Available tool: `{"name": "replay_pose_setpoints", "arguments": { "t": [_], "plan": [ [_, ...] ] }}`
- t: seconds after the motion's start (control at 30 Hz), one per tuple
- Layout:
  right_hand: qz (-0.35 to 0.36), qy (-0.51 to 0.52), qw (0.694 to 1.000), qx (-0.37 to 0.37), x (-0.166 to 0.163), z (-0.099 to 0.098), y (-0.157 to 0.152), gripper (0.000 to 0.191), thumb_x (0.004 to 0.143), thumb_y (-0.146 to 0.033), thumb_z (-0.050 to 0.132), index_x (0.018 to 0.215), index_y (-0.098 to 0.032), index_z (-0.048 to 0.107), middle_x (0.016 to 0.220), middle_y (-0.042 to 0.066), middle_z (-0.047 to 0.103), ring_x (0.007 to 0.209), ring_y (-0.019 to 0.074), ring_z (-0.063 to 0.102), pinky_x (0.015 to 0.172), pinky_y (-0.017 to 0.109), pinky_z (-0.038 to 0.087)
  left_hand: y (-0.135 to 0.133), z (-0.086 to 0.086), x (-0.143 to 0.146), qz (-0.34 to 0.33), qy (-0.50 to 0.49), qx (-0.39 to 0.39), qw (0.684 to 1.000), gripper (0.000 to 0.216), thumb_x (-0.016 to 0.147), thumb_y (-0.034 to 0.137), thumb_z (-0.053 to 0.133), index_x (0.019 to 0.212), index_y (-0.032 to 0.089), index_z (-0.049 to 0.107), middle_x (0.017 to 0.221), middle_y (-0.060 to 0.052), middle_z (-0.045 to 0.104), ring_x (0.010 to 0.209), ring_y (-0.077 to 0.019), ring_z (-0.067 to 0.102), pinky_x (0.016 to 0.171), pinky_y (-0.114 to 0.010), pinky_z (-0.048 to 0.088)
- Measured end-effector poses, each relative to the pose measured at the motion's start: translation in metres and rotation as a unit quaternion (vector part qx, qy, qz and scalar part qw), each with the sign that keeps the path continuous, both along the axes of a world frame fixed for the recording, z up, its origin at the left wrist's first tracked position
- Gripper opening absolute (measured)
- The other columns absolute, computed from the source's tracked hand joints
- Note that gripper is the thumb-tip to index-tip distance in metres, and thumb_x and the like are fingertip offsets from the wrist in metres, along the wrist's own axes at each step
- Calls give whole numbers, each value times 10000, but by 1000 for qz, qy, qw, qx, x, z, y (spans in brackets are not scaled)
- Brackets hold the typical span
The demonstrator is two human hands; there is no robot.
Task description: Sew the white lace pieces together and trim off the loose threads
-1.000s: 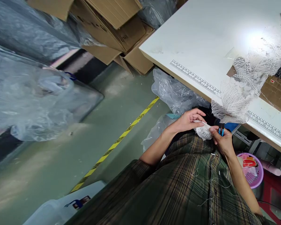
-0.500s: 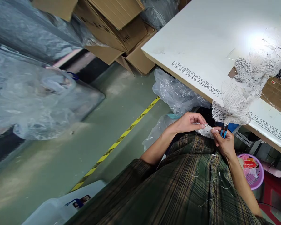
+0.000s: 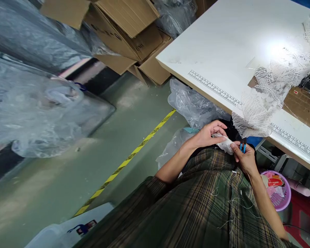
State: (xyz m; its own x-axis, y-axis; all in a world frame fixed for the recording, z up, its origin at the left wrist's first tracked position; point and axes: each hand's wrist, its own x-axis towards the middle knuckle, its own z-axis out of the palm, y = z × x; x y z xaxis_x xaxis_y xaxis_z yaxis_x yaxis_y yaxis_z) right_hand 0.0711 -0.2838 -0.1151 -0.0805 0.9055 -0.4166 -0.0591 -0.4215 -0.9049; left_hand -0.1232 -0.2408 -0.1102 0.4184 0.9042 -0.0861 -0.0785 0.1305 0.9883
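Note:
A small piece of white lace (image 3: pixel 224 146) is stretched between my hands, just above my lap. My left hand (image 3: pixel 211 133) pinches its left end between thumb and fingers, the other fingers curled. On the right end, the thumb and fingertips of my right hand (image 3: pixel 245 159) are closed. Tucked in that same hand are thread snips (image 3: pixel 243 147) with blue handles and dark blades pointing up toward the table. Beyond them, a heap of white lace (image 3: pixel 258 110) spills over the table edge.
The white table (image 3: pixel 222 44) has ruler marks along its edge. A cardboard piece (image 3: pixel 303 105) lies beside the lace heap. Below right stands a purple basket (image 3: pixel 286 193). Cardboard boxes (image 3: pixel 134 38) and plastic bags (image 3: pixel 193 103) are on the floor; yellow-black tape (image 3: pixel 134 153) crosses it.
My left fingers have lifted and spread slightly above the lace. The snips in my right hand have tilted a little. The view has shifted slightly.

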Motion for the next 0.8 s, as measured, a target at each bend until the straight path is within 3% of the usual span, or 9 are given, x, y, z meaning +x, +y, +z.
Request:
{"name": "replay_pose_setpoints", "arguments": {
  "t": [0.8],
  "plan": [
    [-15, -22, 999, 20, 1, -2, 2, 472, 627, -617, 783, 774, -178, 694, 408, -94, 443, 347, 68, 358, 380, 227, 274, 1, -13, 1, 12, -17, -23, 1000, 506, 743, 464, 837, 1046, 150, 583, 855, -33, 717, 765, -115, 673, 689, -211, 491]
  ]
}}
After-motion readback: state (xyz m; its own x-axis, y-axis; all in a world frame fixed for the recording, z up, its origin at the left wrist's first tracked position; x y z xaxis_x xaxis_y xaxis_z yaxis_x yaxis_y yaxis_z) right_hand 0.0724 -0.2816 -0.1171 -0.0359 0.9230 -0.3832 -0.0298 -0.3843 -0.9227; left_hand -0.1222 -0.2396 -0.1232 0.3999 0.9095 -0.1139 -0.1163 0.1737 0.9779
